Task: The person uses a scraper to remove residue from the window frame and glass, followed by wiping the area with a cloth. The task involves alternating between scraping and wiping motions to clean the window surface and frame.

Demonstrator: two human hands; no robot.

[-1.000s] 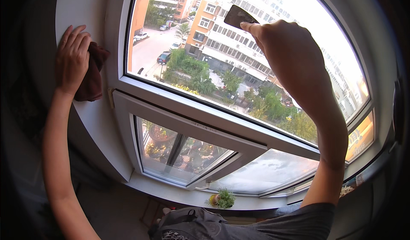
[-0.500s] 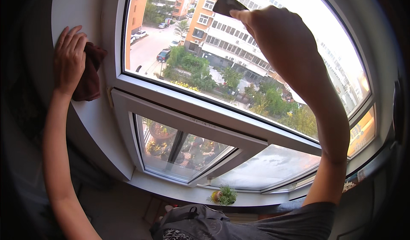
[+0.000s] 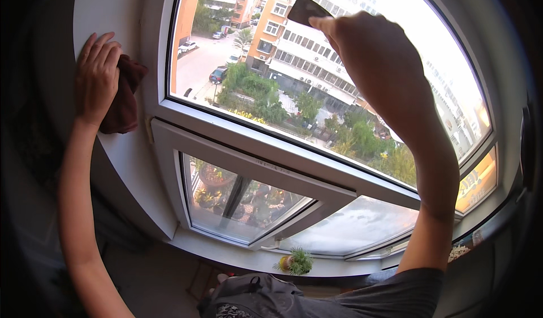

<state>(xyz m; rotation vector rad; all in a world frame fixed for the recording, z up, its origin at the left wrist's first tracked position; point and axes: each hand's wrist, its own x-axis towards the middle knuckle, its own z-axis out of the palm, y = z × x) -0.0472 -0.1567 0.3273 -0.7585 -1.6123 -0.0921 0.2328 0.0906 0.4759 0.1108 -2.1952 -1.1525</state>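
Note:
High against the large upper window pane [image 3: 226, 100], my right hand [image 3: 376, 52] grips a dark, flat, rounded-cornered block [image 3: 307, 11]. Its exact kind I cannot make out; the thumb lies along its lower edge and the other fingers are mostly hidden behind the hand. At the left, my left hand [image 3: 97, 83] rests on the white side wall of the window recess [image 3: 121, 12], fingers bent over its outer edge. A dark reddish-brown cloth [image 3: 125, 100] is held under that palm and hangs down beside the wrist.
Below the big pane sits a smaller framed window [image 3: 249, 205] with potted plants behind its glass. A small green potted plant [image 3: 297, 261] stands on the white sill [image 3: 226, 253]. Outside are buildings, trees and parked cars.
The view has shifted slightly, so the scene sits a little to the right. My right hand and the dark block are slightly lower; both hands keep their grips.

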